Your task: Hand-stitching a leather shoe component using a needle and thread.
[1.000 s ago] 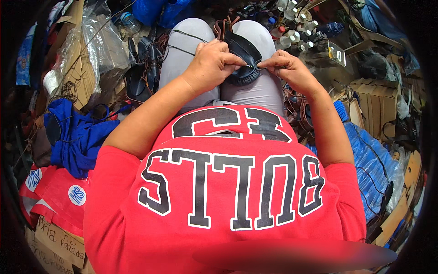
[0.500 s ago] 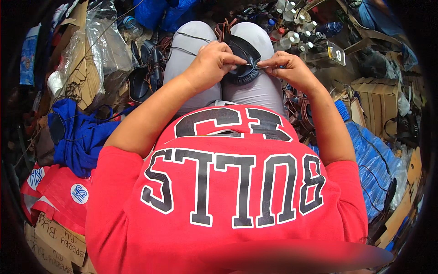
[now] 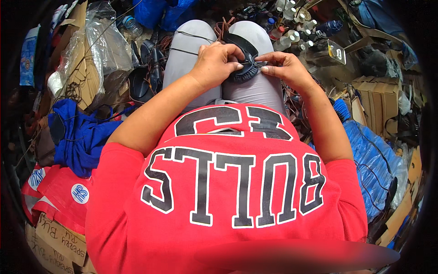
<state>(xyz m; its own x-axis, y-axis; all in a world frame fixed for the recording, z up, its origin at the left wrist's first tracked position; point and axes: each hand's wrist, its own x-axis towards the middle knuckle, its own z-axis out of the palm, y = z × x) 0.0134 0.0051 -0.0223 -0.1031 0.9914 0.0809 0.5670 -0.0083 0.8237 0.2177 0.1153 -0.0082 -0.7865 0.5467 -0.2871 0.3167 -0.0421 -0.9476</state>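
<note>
A black shoe upper (image 3: 245, 76) with a puckered, gathered toe rests on my right thigh near the knee. My left hand (image 3: 218, 64) is closed at its left side, fingertips pinched at the seam on a dark thread. From the other side my right hand (image 3: 286, 68) comes in, thumb and forefinger pinched on thin dark strands at the upper's right edge. Any needle is too small to make out. Loose black cord (image 3: 194, 35) lies across my left thigh.
Several small bottles (image 3: 292, 39) stand beyond my right knee. Black shoe parts (image 3: 140, 84) lie left of my legs. A blue cloth (image 3: 77, 132) and red bags (image 3: 61, 192) sit at my left; blue plastic wrap (image 3: 372, 164) and stacked cardboard (image 3: 376, 102) at my right.
My left fingers have curled inward and its thumb has shifted at the seam. My right fingers have spread a little around the strands. The upper has turned slightly between them.
</note>
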